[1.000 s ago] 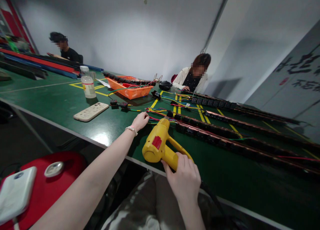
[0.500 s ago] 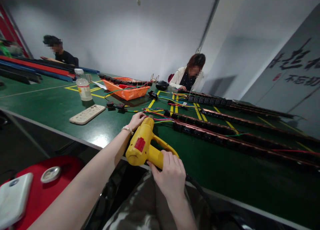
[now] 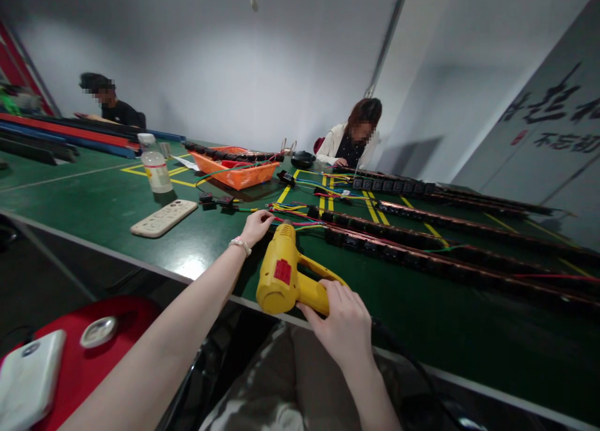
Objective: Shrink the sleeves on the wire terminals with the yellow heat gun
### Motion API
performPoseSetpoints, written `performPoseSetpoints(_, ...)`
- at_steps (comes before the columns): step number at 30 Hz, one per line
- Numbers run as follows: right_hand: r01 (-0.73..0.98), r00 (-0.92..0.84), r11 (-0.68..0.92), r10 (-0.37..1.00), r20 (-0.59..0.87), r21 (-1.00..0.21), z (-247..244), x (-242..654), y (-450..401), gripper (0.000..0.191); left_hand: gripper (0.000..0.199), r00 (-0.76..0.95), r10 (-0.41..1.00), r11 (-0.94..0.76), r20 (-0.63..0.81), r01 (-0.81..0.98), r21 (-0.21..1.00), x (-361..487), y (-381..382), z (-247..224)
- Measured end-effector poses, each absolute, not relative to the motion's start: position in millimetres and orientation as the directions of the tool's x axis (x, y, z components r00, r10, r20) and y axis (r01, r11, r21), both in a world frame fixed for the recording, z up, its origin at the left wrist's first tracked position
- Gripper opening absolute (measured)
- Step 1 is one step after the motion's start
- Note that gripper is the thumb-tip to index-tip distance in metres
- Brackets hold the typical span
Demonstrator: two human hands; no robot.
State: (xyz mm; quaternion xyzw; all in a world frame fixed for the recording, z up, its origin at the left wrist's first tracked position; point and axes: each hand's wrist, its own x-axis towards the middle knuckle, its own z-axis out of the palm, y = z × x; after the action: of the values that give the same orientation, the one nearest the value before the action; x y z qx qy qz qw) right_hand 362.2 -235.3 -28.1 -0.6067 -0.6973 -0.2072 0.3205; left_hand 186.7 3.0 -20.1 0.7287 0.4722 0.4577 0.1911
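My right hand is wrapped round the handle of a yellow heat gun, whose nozzle points away from me over the table edge. My left hand is closed in a pinch at the near ends of several coloured wires, just left of the nozzle. Its fingertips partly hide what they grip, but the wires run out from them. Those wires lead right to a long black strip with copper-coloured edges on the green table.
A beige phone, a bottle and an orange basket stand on the left. More black strips stretch right. Two people sit across the table. A red stool bearing a white phone is at lower left.
The heat gun and my right hand have moved to the right, away from my left hand. My left hand stays at the wires.
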Motion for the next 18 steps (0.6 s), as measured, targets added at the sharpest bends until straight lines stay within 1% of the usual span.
performPoseSetpoints(5, 0.986, -0.057, 0.153, 0.701, 0.711, -0.072, -28, 374, -239, 0.043, 0.019, 0.140, 0.861, -0.484, 0.488, 0.516, 0.707, 186, 4, -21)
performPoseSetpoints(13, 0.999, -0.021, 0.036, 0.691, 0.722, -0.005, -29, 388, -243, 0.043, 0.017, 0.148, 0.857, -0.491, 0.493, 0.524, 0.696, 186, 9, -24)
performPoseSetpoints(18, 1.000, -0.002, -0.010, 0.700, 0.714, 0.013, -27, 388, -247, 0.042, 0.017, 0.147, 0.854, -0.497, 0.499, 0.512, 0.700, 187, 12, -28)
